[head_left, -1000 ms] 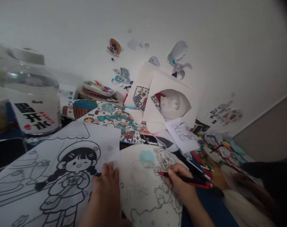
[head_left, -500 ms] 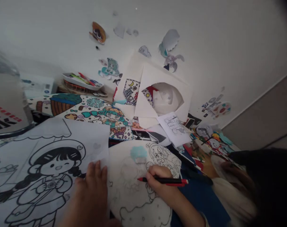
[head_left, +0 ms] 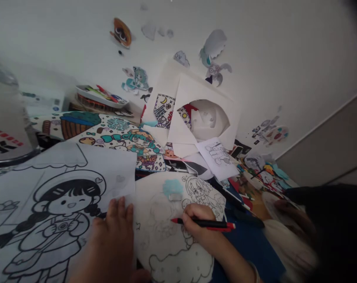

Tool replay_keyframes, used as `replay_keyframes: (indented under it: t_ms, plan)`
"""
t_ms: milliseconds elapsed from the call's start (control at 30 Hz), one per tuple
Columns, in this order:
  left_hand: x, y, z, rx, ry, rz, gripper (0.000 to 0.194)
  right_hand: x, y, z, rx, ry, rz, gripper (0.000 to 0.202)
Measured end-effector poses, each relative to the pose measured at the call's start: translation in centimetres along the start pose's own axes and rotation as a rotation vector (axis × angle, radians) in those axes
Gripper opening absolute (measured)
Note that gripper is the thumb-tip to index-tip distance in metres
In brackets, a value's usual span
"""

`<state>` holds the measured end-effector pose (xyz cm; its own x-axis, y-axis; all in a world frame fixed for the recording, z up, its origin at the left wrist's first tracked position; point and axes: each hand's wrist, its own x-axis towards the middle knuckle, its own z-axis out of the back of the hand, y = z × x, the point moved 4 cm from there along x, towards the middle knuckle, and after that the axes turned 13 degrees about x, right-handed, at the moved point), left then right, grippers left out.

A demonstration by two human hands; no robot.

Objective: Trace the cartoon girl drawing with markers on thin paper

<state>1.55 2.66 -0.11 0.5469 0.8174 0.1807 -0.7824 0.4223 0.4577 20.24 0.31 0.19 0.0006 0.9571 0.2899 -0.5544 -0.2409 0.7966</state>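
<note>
Black and red, slim and smooth: a pen (head_left: 209,223), gripped between the thumb and curled fingers of the right hand (head_left: 198,214), with red tip angled left over the middle of a rounded drawing sheet (head_left: 169,245); hard to tell whether touching it. Pale and matte underneath, marked with fine dark figures at upper right, smudgy grey lines in the middle and a wavy outline below. Near the top, a soft patch of light blue, with a small grey-white block (head_left: 174,197) at its lower edge. Just to the left, thin white paper: a colouring page (head_left: 60,239), printed in thick black lines with a braided figure in a beret. Flat on its right part, palm down with fingers extended, the left hand (head_left: 115,232). Beyond, a vividly coloured drawing (head_left: 122,135), and behind that a shallow white tray (head_left: 119,104) of slender coloured items. Farther right, stiff cream card (head_left: 178,127) with a large oval opening. At far left, a clear, rounded bottle (head_left: 6,118) with bold print. Underneath, a dark blue surface (head_left: 246,239), crowded with paper scraps at right. Behind, a plain, dim whitish wall (head_left: 269,59), dotted with paper cut-outs (head_left: 215,45).
</note>
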Motion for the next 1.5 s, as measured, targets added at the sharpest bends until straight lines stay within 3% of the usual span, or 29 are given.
replay_keyframes:
  t_ms: [400,700,900,1500]
  plan:
    - [0.15,0.03,0.39,0.012,0.045,0.001,0.098,0.02,0.33,-0.21,0.074,0.027,-0.007,0.033]
    - [-0.12,-0.09,0.28,0.034,-0.049,0.002,0.096,-0.16,-0.1,0.09,0.061,-0.052,-0.078,0.033]
    - [-0.01,0.1,0.44,0.023,-0.058,0.003,0.095,0.01,-0.22,0.12,0.003,-0.077,-0.041,0.032]
    - [0.0,0.0,0.46,0.028,-0.017,0.003,0.095,-0.08,0.32,0.0,0.059,-0.021,-0.014,0.034]
